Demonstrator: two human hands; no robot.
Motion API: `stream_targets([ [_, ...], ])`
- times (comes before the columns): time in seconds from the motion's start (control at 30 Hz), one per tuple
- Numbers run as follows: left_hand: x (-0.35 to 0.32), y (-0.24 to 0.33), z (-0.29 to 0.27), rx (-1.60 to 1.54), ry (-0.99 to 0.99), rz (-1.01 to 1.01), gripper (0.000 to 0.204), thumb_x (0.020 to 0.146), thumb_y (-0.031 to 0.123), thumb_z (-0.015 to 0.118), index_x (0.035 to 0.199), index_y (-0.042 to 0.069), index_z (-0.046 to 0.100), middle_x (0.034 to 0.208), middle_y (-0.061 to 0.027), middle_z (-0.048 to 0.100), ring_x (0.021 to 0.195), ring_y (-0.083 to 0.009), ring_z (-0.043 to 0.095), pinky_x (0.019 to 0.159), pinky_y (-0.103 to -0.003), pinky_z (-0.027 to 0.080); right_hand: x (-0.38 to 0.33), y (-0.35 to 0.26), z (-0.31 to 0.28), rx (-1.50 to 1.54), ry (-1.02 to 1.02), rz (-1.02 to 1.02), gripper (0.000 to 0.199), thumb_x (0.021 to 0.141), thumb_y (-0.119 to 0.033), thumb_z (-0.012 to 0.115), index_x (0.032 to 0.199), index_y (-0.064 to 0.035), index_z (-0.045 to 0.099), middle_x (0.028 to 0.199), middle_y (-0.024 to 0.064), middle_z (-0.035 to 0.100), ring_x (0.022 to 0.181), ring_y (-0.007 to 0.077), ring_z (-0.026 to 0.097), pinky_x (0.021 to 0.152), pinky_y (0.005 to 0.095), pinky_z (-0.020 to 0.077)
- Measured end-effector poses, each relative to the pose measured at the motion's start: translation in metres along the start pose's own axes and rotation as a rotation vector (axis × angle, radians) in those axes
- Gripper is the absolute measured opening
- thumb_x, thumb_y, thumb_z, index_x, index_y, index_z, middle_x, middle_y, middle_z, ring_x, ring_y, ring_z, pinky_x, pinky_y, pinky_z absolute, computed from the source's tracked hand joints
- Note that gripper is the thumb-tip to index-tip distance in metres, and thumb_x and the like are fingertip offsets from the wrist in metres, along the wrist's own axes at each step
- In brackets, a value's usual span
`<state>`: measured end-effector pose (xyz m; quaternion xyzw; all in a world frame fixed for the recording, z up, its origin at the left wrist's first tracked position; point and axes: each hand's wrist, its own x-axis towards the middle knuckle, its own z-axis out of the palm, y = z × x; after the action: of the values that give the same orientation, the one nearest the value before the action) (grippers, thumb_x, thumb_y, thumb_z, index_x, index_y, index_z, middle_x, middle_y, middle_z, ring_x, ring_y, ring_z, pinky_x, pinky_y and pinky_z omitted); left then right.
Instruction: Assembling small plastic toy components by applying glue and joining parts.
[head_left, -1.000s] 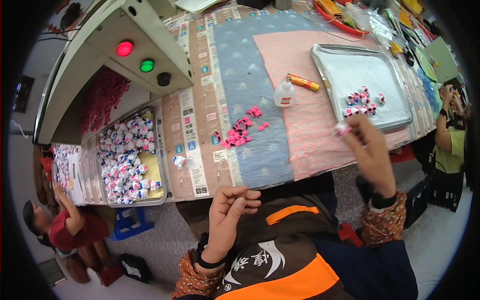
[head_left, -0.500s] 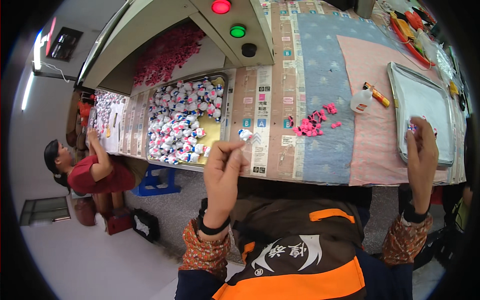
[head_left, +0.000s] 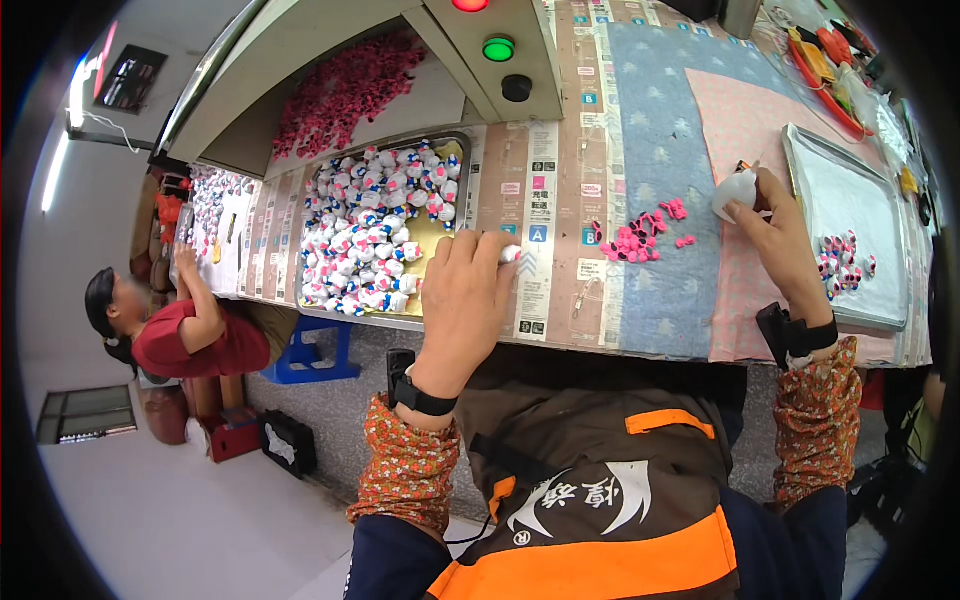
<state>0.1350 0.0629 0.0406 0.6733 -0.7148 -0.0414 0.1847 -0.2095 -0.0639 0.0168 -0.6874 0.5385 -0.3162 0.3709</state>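
Note:
My left hand (head_left: 465, 305) is closed, back upward, just right of a tray (head_left: 428, 265) heaped with white figurines (head_left: 375, 195) that have blue and pink parts. At its fingertips, over the patterned table covering, is one small white figurine (head_left: 510, 254), partly hidden by the fingers. My right hand (head_left: 785, 240) is wrapped round a small white plastic bottle (head_left: 735, 196) above the pink cloth; whether the bottle is lifted I cannot tell. Between the hands, a loose cluster of small pink pieces (head_left: 632, 246) lies on the blue cloth (head_left: 655, 120).
A white-lined tray (head_left: 850, 190) at the right holds several finished-looking figurines (head_left: 840, 265). A beige machine (head_left: 540, 70) with red and green lights stands at the back left, pink pieces (head_left: 345, 95) inside its opening. A person (head_left: 180, 330) in red works at the far left.
My right hand has moved left from the right tray and taken hold of the white bottle. My left hand has turned back upward, still with a figurine at its fingertips.

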Motion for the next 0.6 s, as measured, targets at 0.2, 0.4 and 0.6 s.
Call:
stream_targets([
  [0.2, -0.024, 0.021, 0.002, -0.864, -0.110, -0.245, 0.026, 0.099, 0.013, 0.059, 0.122, 0.001, 0.058, 0.106, -0.0082, 0.066, 0.089, -0.0148, 0.062, 0.079, -0.029, 0.050, -0.043, -0.042, 0.003, 0.554, -0.059, 0.026, 0.034, 0.093, -0.010, 0.059, 0.124, 0.0005, 0.053, 0.108, 0.0088, 0.064, 0.092, 0.0142, 0.059, 0.082, 0.0270, 0.0470],
  [0.4, -0.049, 0.069, 0.006, -1.589, -0.304, -0.523, 0.034, 0.102, 0.010, 0.051, 0.135, 0.002, 0.048, 0.103, -0.0089, 0.064, 0.090, -0.0116, 0.064, 0.079, -0.028, 0.057, -0.098, -0.072, 0.002, 0.385, -0.295, -0.043, 0.045, 0.091, -0.010, 0.062, 0.132, -0.0002, 0.046, 0.115, 0.0120, 0.061, 0.094, 0.0135, 0.061, 0.081, 0.0288, 0.0481],
  [0.6, -0.064, 0.087, 0.017, -1.552, -0.375, -0.543, 0.039, 0.098, 0.004, 0.059, 0.134, 0.002, 0.046, 0.104, -0.0083, 0.062, 0.094, -0.0109, 0.064, 0.079, -0.027, 0.059, -0.137, -0.072, 0.020, 0.501, -0.162, -0.194, 0.040, 0.078, -0.005, 0.075, 0.113, 0.0018, 0.057, 0.102, 0.0159, 0.064, 0.077, 0.0170, 0.063, 0.067, 0.0288, 0.0490],
])
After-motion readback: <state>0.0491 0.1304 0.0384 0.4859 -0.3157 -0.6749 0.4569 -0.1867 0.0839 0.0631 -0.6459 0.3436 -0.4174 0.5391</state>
